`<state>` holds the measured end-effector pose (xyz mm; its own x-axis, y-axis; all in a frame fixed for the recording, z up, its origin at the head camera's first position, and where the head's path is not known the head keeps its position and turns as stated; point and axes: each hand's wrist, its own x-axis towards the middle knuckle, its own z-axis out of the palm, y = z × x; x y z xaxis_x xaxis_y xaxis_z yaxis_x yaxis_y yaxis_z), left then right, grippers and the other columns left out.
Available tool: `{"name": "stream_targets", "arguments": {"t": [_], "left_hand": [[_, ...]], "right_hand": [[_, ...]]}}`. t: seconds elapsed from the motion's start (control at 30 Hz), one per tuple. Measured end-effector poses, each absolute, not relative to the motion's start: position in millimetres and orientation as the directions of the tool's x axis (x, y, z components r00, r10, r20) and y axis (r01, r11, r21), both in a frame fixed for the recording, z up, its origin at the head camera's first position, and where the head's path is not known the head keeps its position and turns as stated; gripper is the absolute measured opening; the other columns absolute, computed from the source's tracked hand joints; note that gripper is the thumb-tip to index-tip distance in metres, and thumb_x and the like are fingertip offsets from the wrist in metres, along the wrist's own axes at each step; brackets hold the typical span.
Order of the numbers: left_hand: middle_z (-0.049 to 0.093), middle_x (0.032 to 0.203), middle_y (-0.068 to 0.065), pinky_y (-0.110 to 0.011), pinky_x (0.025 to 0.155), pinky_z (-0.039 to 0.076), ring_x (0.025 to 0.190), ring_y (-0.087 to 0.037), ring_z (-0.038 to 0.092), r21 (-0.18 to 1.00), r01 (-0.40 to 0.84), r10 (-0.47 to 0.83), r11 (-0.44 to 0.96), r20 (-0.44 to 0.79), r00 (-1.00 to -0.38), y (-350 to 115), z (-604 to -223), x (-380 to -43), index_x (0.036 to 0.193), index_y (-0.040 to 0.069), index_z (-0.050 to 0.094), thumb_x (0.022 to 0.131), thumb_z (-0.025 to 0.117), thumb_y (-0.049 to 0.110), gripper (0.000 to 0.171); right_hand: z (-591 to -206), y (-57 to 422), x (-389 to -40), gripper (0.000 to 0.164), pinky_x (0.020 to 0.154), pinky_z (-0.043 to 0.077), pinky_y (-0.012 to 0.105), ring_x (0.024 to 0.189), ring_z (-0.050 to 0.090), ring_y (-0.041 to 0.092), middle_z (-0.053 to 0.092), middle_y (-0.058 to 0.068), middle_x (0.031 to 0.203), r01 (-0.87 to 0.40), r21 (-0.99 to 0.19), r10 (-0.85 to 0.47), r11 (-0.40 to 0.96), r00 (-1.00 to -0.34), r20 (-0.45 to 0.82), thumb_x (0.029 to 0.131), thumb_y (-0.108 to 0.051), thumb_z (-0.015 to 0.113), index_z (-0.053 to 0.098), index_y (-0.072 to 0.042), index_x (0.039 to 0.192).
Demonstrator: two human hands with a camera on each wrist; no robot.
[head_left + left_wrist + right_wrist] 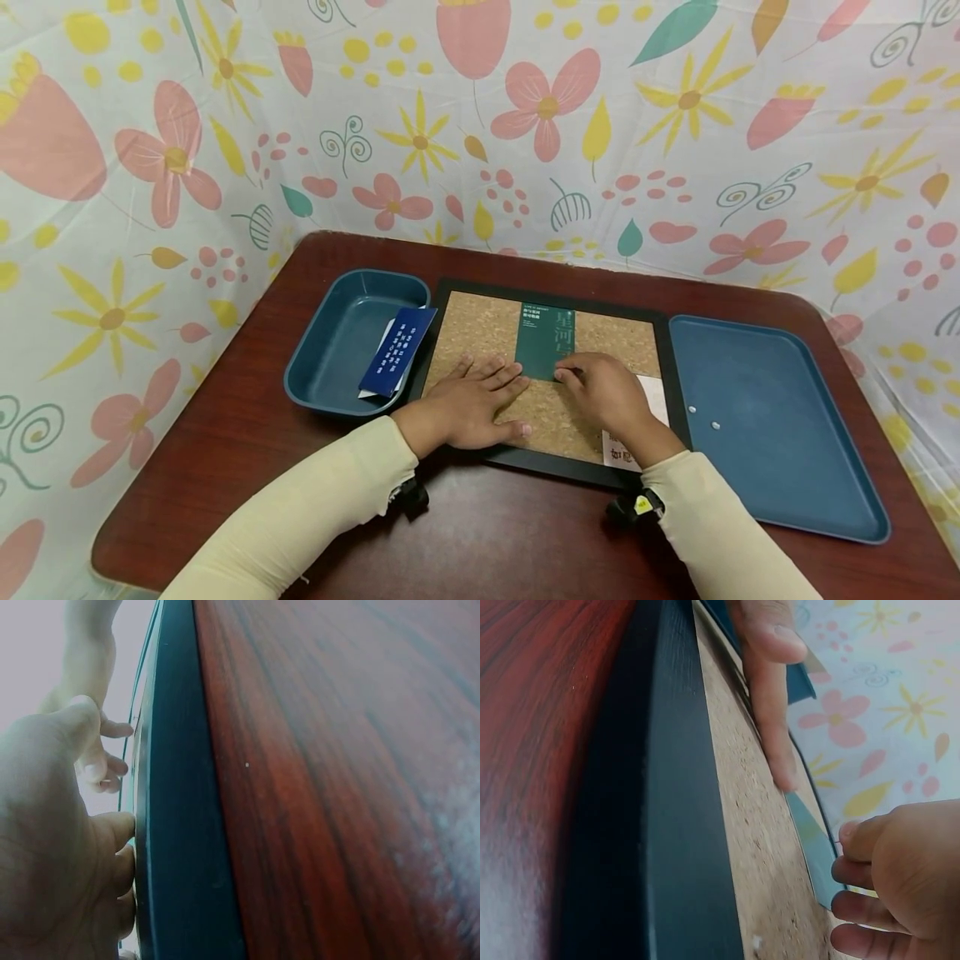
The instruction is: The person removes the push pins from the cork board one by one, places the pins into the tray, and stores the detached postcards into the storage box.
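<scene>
A dark green printed card lies upright on a black-framed cork board. My left hand rests flat on the cork, fingers spread, with fingertips at the card's lower left edge. The right hand bends over the card's lower right corner, its thumb and index fingertips close together there. I cannot tell whether something small sits between them. In the right wrist view, the curled right fingers are beside the card. A white card with dark red characters lies partly under the right hand and wrist.
To the left stands a blue-grey deep tray, with a dark blue card and white-edged cards leaning on its right rim. A flat blue tray at the right bears two small white pieces. A patterned cloth hangs behind the table.
</scene>
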<state>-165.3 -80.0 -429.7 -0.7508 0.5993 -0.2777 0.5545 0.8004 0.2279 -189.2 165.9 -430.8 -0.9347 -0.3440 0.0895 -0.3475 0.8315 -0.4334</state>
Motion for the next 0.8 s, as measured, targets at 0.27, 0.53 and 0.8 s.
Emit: {"name": "stream_targets", "arguments": {"t": [0.27,0.53,0.8], "left_hand": [[0.006,0.171,0.008,-0.053,0.124,0.000,0.156,-0.019,0.001,0.223,0.559,0.601,0.799,-0.279,-0.749,-80,-431,-166,0.165,0.031,0.014,0.099,0.022,0.077,0.081],[0.005,0.171,0.008,-0.053,0.124,-0.001,0.156,-0.019,0.000,0.229,0.554,0.599,0.800,-0.284,-0.748,-81,-431,-166,0.165,0.031,0.014,0.100,0.022,0.077,0.080],[0.005,0.171,0.008,-0.054,0.123,-0.001,0.156,-0.018,0.000,0.237,0.558,0.605,0.796,-0.280,-0.745,-81,-432,-167,0.165,0.031,0.013,0.100,0.022,0.077,0.081]], "right_hand": [[-431,175,-189,0.023,0.082,0.056,0.053,0.103,0.070,0.030,0.072,0.012,0.120,-0.352,-0.457,-0.349,0.817,-0.932,0.095,0.102,-0.021,0.067,0.076,-0.008,0.118],[-429,181,-188,0.022,0.077,0.055,0.051,0.101,0.067,0.031,0.073,0.012,0.118,-0.354,-0.447,-0.337,0.822,-0.934,0.120,0.101,-0.022,0.068,0.078,-0.008,0.115],[-424,188,-185,0.019,0.071,0.054,0.050,0.098,0.067,0.031,0.073,0.011,0.117,-0.335,-0.432,-0.310,0.837,-0.942,0.131,0.100,-0.021,0.069,0.078,-0.011,0.113]]}}
